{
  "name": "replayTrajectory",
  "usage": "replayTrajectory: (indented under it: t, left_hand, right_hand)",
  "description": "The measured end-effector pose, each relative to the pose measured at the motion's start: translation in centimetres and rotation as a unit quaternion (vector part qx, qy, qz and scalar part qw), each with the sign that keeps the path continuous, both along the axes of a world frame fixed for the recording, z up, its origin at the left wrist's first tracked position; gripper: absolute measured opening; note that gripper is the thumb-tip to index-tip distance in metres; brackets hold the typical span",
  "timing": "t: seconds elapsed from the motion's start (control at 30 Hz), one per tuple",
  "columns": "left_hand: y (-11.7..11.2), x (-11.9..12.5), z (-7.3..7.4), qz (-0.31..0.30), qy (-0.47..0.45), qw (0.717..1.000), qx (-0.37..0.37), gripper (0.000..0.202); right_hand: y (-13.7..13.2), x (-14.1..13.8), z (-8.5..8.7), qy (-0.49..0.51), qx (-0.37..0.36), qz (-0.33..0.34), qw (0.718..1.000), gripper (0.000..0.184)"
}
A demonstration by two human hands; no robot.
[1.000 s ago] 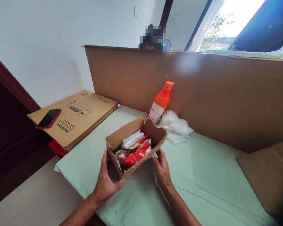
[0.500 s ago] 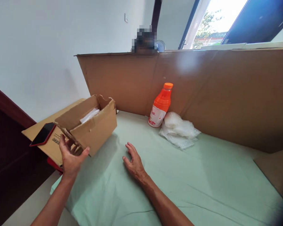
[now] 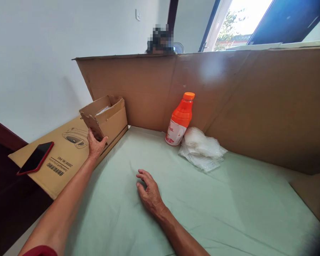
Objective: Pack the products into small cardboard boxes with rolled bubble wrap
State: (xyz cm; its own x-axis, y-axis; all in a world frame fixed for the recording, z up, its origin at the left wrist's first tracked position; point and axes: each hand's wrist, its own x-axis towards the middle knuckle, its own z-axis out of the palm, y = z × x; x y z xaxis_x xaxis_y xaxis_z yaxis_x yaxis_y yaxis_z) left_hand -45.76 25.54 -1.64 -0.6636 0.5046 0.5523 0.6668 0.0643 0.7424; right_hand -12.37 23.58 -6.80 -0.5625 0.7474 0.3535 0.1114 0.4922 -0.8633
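My left hand (image 3: 96,145) grips the near end of a small open-topped cardboard box (image 3: 113,121). That box sits at the far end of a flat printed carton (image 3: 66,156), close to the tall cardboard panel, with something whitish (image 3: 103,110) partly visible inside. Over the green sheet (image 3: 202,206) rests my right hand (image 3: 150,193), fingers apart and slightly curled, holding nothing. Farther off, an orange-capped bottle (image 3: 180,121) with a white label leans back against the panel. Crumpled bubble wrap (image 3: 202,149) lies at its right side.
A tall cardboard panel (image 3: 216,99) runs across the back of the sheet. On the printed carton lies a phone (image 3: 36,158) with a red edge. Another piece of cardboard (image 3: 314,192) is at the right. Behind the panel, a person's blurred head (image 3: 160,41) shows.
My left hand has carried the small box forward and set it at the carton's far end, uncovering the carton's printed drawing. My right hand stays nearly in place.
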Motion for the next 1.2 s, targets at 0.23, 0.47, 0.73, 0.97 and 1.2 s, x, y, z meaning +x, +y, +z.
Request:
replayTrajectory:
  t: [0.23,0.47,0.73,0.97,1.2]
  left_hand:
    - [0.6,0.5,-2.2,0.03,-0.047,0.998,-0.002,0.071]
    - [1.4,0.9,-0.9,0.05,-0.062,0.997,-0.015,0.058]
    - [-4.7,10.0,-2.0,0.015,0.014,0.998,-0.056,0.072]
    - [-10.5,14.8,-7.7,-0.173,0.116,0.96,-0.189,0.04]
    - [-10.9,16.8,-8.3,-0.154,0.178,0.932,-0.275,0.05]
  right_hand:
    - [0.0,-0.1,0.6,-0.002,-0.018,0.004,1.0,0.027]
    - [-0.2,-0.1,1.0,-0.001,-0.014,0.001,1.0,0.026]
    - [0.3,-0.5,0.5,-0.012,0.029,-0.004,0.999,0.029]
    - [-2.3,-1.3,-0.3,-0.15,0.205,0.007,0.967,0.021]
    - [-9.4,6.6,-0.2,-0.25,0.424,0.019,0.87,0.028]
